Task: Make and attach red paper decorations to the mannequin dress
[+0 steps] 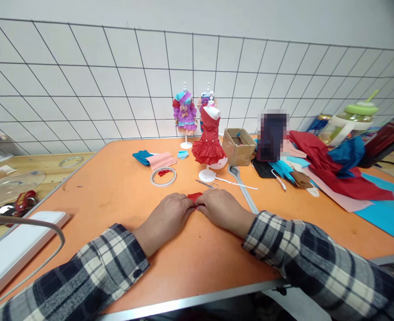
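Observation:
A small piece of red crepe paper [194, 196] is pinched between my two hands, low over the orange table. My left hand [167, 219] grips its left side with thumb and fingers together. From the other side my right hand [221, 208] closes on the same piece, the fingertips of both hands meeting. Most of the paper is hidden by my fingers. Just beyond my hands lie small scissors [211, 185] and a ring of white tape [153, 179]. Behind them, a small mannequin wears a ruffled red dress [210, 133] on a round white stand.
Two more dressed mannequins, one in purple [185, 111], stand against the tiled wall. A cardboard box [238, 149] and a grey strap-like strip [246, 191] are right of centre. Crepe sheets [337, 171] and a green-lidded jug [350, 118] crowd the right. A white power bank [22, 249] with cable lies left.

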A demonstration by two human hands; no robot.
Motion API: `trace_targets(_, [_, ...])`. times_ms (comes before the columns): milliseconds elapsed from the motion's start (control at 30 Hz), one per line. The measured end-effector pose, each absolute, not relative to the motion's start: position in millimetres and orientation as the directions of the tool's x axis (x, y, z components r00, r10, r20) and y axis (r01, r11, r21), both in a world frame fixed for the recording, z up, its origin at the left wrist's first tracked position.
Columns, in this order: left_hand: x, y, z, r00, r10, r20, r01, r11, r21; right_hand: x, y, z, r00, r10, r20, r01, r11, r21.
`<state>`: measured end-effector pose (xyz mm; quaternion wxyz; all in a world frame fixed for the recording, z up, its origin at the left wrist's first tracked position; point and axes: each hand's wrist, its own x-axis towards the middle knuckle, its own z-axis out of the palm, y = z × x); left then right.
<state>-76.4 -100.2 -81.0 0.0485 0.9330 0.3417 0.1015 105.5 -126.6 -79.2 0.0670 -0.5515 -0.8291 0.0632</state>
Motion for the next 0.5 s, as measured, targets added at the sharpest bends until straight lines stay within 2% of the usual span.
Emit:
trace_targets(167, [-74.7, -99.0, -79.7, 0.744, 0.654, 0.135, 0.644, -0.756, 0.118, 104.5, -128.0, -77.8, -0.414, 0.907, 0.079, 0.891, 0.421, -0.171])
trace_targets(500, [-76.1, -100.4, -76.6, 0.745, 0.654, 0.135, 0.641, -0.757, 0.129, 105.1, -126.9, -82.1, -0.381, 0.920, 0.092, 0.902, 0.392, -0.184])
